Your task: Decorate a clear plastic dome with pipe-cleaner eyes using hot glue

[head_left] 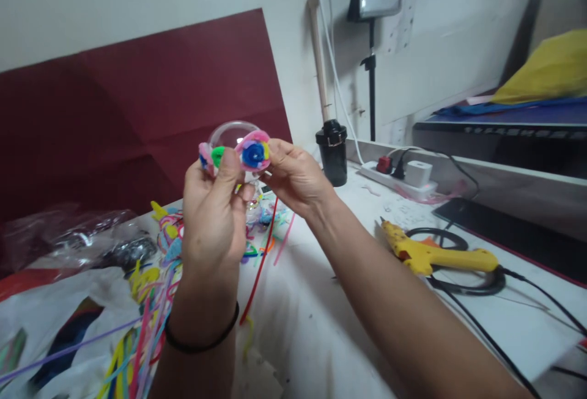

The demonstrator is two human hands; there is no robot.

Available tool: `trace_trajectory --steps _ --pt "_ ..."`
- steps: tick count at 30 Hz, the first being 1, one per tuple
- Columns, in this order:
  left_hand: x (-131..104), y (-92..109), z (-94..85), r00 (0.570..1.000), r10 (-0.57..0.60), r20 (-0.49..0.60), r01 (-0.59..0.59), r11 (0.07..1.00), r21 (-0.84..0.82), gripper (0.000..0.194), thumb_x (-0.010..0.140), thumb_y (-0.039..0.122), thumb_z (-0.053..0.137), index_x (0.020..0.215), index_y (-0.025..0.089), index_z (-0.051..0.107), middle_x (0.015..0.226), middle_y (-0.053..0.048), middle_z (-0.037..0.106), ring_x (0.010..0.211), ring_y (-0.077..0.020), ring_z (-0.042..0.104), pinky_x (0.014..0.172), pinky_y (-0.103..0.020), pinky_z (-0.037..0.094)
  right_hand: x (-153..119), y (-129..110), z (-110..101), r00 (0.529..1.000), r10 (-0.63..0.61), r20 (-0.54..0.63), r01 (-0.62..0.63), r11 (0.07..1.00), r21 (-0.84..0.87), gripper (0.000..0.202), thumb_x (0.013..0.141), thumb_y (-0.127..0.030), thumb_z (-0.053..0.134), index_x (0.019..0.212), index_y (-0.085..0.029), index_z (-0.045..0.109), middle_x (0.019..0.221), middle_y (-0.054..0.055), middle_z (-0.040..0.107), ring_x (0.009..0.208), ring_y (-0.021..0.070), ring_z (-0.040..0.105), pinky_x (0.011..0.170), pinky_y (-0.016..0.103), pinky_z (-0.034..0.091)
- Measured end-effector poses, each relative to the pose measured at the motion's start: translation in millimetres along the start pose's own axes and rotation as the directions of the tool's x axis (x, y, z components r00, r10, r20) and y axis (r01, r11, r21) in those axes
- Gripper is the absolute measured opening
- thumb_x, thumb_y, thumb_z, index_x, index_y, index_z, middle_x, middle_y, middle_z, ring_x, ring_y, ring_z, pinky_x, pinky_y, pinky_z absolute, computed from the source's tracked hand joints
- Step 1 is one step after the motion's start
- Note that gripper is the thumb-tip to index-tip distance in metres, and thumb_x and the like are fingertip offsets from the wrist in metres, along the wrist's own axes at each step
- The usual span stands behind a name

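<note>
A clear, rounded plastic piece (233, 130) with coiled pipe cleaners around its lower part is raised above the table between both hands. One coil (254, 153) is blue, ringed in lilac, pink and yellow; a green one (217, 156) sits left of it. My left hand (217, 203) grips the piece from the left, thumb across the front between those coils. At the right end, my right hand (293, 173) pinches the yellow and pink edge of the blue coil. Its far side is hidden. Below the hands, a red pipe cleaner (261, 267) slants down.
Loose pipe cleaners (121, 356) and clear plastic bags (92, 234) crowd the left side. On the right lie a yellow hot glue gun (431, 255) with its cable, a power strip (398, 180) and a black mat (513, 234). A black cup-shaped base (333, 157) stands behind.
</note>
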State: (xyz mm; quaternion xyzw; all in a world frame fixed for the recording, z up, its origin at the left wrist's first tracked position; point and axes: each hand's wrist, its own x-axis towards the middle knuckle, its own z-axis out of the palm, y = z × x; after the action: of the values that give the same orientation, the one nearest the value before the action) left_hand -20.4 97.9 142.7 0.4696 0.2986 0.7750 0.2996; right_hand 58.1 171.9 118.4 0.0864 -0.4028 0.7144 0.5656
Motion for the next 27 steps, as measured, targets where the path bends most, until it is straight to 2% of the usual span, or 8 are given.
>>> trace_trajectory --steps 6,14,17,22,27 --pt "-4.8 2.2 3.1 0.998 0.018 -0.057 -0.016 0.999 0.044 0.024 0.073 0.027 0.082 0.070 0.021 0.059 0.071 0.004 0.059 0.065 -0.0105 0.056 0.049 -0.022 0.037 2.9 2.0 0.6 0.999 0.013 0.038 -0.016 0.997 0.080 0.013 0.068 -0.022 0.083 0.065 -0.021 0.070 0.065 -0.005 0.066 0.064 0.0092 0.056 0.069 0.024 0.047" --pt "-5.4 2.5 4.3 0.991 0.079 -0.106 -0.075 0.996 0.042 0.041 0.057 0.032 0.091 0.078 0.015 0.061 0.074 0.001 0.064 0.065 -0.0109 0.055 0.049 -0.021 0.038 3.5 3.0 3.1 0.998 0.035 0.044 -0.039 0.994 0.098 0.030 0.050 -0.035 0.093 0.066 -0.021 0.072 0.066 -0.006 0.067 0.064 0.0101 0.055 0.070 0.024 0.046" --pt "-7.2 3.0 5.0 0.992 0.071 -0.107 -0.067 0.997 0.045 0.039 0.060 0.033 0.090 0.080 0.016 0.061 0.075 0.002 0.064 0.065 -0.0108 0.055 0.051 -0.021 0.040 3.5 2.1 2.5 0.998 0.038 0.051 -0.043 0.993 0.111 0.032 0.050 -0.035 0.093 0.068 -0.019 0.072 0.067 -0.005 0.068 0.065 0.0097 0.056 0.070 0.024 0.046" --pt "-8.8 3.5 5.3 0.991 0.064 -0.114 -0.059 0.997 0.043 0.033 0.062 0.028 0.088 0.078 0.018 0.061 0.073 0.002 0.063 0.066 -0.0114 0.056 0.051 -0.021 0.040 2.3 0.7 2.9 0.998 0.040 0.052 -0.045 0.994 0.103 0.025 0.058 -0.033 0.090 0.068 -0.019 0.072 0.066 -0.004 0.067 0.065 0.0106 0.057 0.070 0.026 0.045" --pt "-9.0 3.4 6.8 0.987 0.091 -0.131 -0.082 0.994 0.074 0.033 0.062 0.031 0.088 0.078 0.019 0.063 0.078 0.001 0.065 0.066 -0.0123 0.056 0.050 -0.020 0.041 1.7 -0.3 4.0 0.997 0.029 0.072 -0.035 0.996 0.083 0.030 0.055 -0.039 0.091 0.069 -0.021 0.072 0.070 -0.003 0.069 0.066 0.0116 0.057 0.072 0.027 0.045"
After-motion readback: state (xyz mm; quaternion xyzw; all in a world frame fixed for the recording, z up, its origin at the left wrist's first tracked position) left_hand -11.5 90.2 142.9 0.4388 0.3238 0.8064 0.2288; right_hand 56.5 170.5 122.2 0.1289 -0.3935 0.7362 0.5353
